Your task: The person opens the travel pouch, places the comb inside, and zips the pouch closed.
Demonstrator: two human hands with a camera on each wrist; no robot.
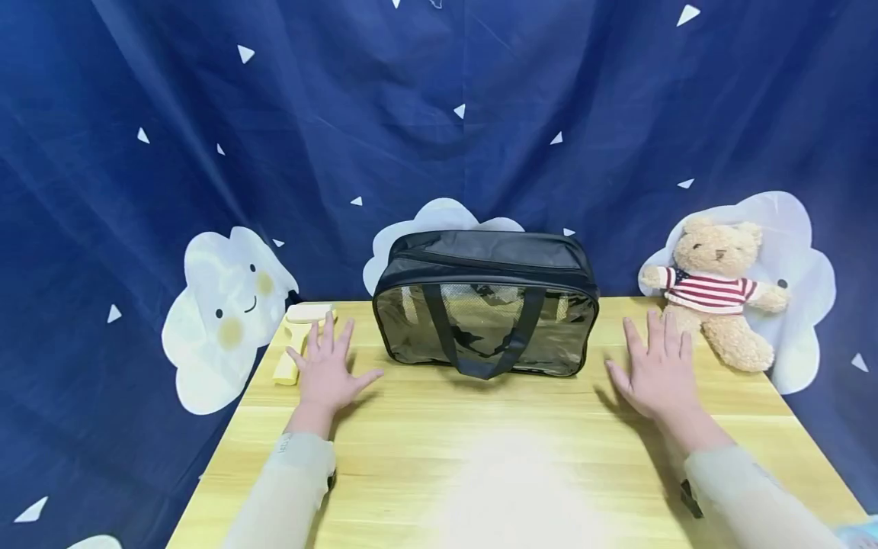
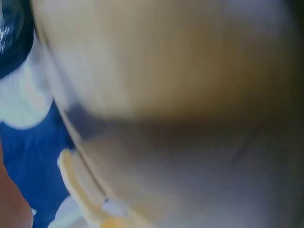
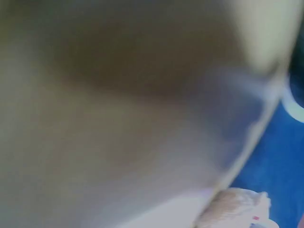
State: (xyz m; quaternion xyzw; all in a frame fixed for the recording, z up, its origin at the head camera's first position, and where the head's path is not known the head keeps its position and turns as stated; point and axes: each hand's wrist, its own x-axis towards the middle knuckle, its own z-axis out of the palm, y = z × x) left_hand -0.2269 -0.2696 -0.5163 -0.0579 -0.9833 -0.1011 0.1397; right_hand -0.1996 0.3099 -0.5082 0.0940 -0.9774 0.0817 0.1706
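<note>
A black bag [image 1: 483, 259] with clear, see-through sides stands upright at the back middle of the wooden table [image 1: 425, 442]. Its dark strap handle [image 1: 488, 369] droops down the front. To the bag's left is my left hand [image 1: 328, 375], palm down with fingers spread and holding nothing. Right beside those fingers lies a yellow and white tool [image 1: 288, 370] with a wide white head, partly covered by the hand. My right hand [image 1: 660, 372] is spread the same way on the bag's other side, also holding nothing. The left wrist view is mostly blurred, with the yellow tool [image 2: 78, 190] low in it.
A teddy bear [image 1: 720, 286] in a striped shirt sits at the table's back right corner, beyond my right hand. Behind the table hangs a dark blue curtain [image 1: 411, 107] with white triangles and clouds. Something light blue [image 1: 857, 534] shows at the bottom right corner.
</note>
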